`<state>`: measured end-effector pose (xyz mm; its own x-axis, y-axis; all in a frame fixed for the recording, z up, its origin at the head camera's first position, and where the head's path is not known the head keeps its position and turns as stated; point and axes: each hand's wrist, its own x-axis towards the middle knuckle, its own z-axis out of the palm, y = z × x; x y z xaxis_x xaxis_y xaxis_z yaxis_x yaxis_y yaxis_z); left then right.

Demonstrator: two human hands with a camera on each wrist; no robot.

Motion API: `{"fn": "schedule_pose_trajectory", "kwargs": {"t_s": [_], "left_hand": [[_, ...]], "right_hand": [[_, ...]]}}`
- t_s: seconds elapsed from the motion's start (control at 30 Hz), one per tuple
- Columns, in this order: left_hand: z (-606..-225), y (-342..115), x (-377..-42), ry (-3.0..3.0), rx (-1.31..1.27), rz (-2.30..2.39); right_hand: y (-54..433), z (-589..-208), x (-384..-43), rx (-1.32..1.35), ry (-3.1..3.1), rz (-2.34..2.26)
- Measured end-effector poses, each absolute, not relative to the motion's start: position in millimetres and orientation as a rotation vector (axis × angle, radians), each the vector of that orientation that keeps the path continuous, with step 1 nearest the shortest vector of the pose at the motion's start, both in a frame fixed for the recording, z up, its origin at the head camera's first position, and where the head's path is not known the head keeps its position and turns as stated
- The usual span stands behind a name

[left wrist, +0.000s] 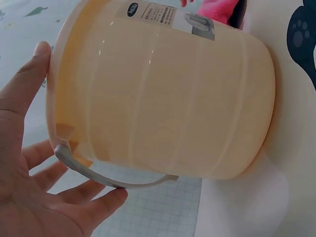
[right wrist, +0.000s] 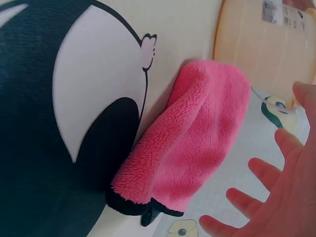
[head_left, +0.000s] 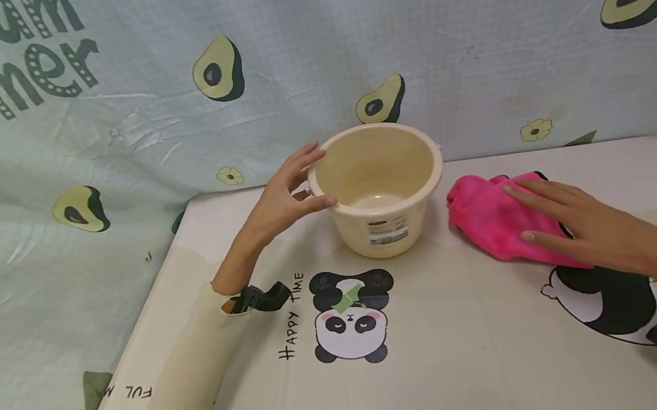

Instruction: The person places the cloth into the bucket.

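Note:
A cream plastic bucket (head_left: 387, 225) stands upright on the table, its inside bare and a label on its front. My left hand (head_left: 291, 189) is at the bucket's left rim, fingers spread, with the thumb touching the rim. In the left wrist view, the thin handle (left wrist: 94, 174) hangs at the bucket's side, and the fingertips of that hand are right by it. A fluffy pink cloth (right wrist: 192, 133) with black edging lies folded to the right of the bucket. Over the cloth my right hand (head_left: 583, 221) hovers with its fingers straight and spread, holding nothing.
The table (head_left: 442, 367) has a pale cover printed with pandas and lettering. Behind and to the left hangs a light curtain (head_left: 300, 47) with avocado prints. Black straps (head_left: 266, 298) sit at both wrists.

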<state>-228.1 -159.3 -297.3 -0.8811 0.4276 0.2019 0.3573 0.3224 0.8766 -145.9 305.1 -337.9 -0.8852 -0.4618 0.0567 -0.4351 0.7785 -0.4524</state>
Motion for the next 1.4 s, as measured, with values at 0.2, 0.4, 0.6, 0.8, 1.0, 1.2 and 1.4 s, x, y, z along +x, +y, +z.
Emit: {"fn": "schedule_pose_trajectory", "kwargs": {"t_s": [0.2, 0.4, 0.6, 0.8, 1.0, 1.2, 1.4], "left_hand": [[-301, -162, -232, 2.422, 0.767, 1.642], [-302, -162, -234, 2.379, 0.742, 1.653], [-298, -164, -235, 2.372, 0.722, 1.622], [-297, -167, -237, 2.362, 0.716, 1.612], [-298, -166, -238, 2.358, 0.716, 1.609], [-297, -165, -237, 2.364, 0.717, 1.601], [-297, -163, -238, 2.364, 0.723, 1.602]], "right_hand": [[305, -330, -164, -0.744, 2.899, -0.645], [305, -326, -183, -0.757, 2.871, -0.601], [298, -325, -200, -0.767, 2.811, -0.626], [292, -334, -214, -0.777, 2.736, -0.686], [281, -338, -228, -0.758, 2.7, -0.597], [278, -336, -242, -0.671, 2.621, -0.553], [271, -345, -244, -0.704, 2.729, -0.566]]}}
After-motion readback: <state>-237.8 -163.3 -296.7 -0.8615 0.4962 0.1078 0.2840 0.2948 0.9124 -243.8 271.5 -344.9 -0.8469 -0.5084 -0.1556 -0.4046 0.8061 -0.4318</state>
